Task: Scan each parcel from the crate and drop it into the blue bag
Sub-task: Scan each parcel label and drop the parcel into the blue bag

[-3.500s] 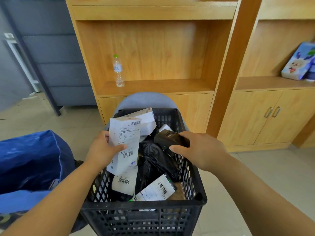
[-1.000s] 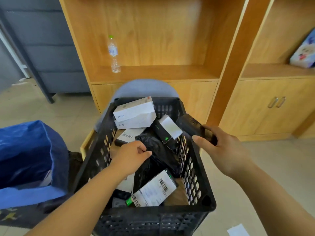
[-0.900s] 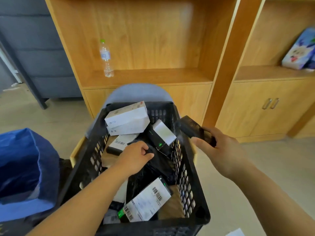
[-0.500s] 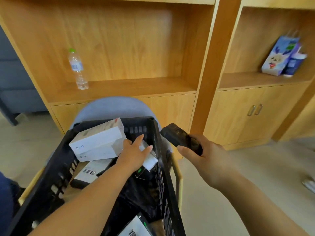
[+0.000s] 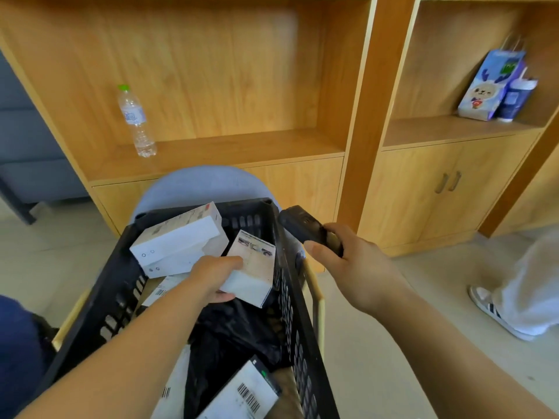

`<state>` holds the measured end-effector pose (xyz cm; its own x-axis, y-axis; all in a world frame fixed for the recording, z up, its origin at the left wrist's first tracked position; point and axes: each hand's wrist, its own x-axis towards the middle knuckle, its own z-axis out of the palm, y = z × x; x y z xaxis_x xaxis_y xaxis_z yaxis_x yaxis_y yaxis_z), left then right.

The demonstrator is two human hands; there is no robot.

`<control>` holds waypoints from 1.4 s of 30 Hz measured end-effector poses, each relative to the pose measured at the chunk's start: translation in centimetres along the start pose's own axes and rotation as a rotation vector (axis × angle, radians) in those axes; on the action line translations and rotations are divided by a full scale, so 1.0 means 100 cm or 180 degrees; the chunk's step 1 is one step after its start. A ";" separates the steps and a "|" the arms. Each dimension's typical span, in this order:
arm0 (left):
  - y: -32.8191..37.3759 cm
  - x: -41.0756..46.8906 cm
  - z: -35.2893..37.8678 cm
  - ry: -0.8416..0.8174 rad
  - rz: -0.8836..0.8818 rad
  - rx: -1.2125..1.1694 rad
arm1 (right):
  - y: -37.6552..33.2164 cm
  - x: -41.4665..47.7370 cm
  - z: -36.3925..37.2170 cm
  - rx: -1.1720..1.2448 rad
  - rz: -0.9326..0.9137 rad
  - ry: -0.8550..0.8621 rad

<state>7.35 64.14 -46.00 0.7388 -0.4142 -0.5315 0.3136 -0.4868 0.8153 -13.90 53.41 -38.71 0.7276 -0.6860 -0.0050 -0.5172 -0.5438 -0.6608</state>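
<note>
The black plastic crate (image 5: 305, 343) stands in front of me with several parcels inside. My left hand (image 5: 213, 276) grips a small white box (image 5: 254, 267) and holds it tilted above the crate's contents. To the right of the crate's far corner, my right hand (image 5: 354, 264) holds the black handheld scanner (image 5: 301, 226), its head pointing up and left. Two stacked white boxes (image 5: 178, 240) lie at the crate's back left. A black plastic pouch (image 5: 239, 331) and a labelled parcel (image 5: 245, 397) lie lower in the crate. Only a dark blue edge of the blue bag (image 5: 15, 352) shows at far left.
A wooden shelf unit (image 5: 360, 116) fills the background, with a water bottle (image 5: 134, 122) on its left shelf and a blue carton (image 5: 490, 86) on the right one. A grey chair back (image 5: 199, 182) rises behind the crate. Another person's foot in a sandal (image 5: 496, 313) stands at right.
My left hand has closed on the small white box and lifted it from the crate. The view has swung right, so the blue bag has almost left the frame.
</note>
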 end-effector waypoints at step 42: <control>-0.097 -0.028 -0.084 0.0525 0.0929 0.2369 | -0.011 -0.041 0.046 0.0424 -0.0148 -0.0290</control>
<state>7.24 76.46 -50.51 0.8260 -0.5131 -0.2333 -0.3407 -0.7843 0.5185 -14.23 59.10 -41.43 0.7903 -0.6116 -0.0361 -0.4222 -0.5009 -0.7556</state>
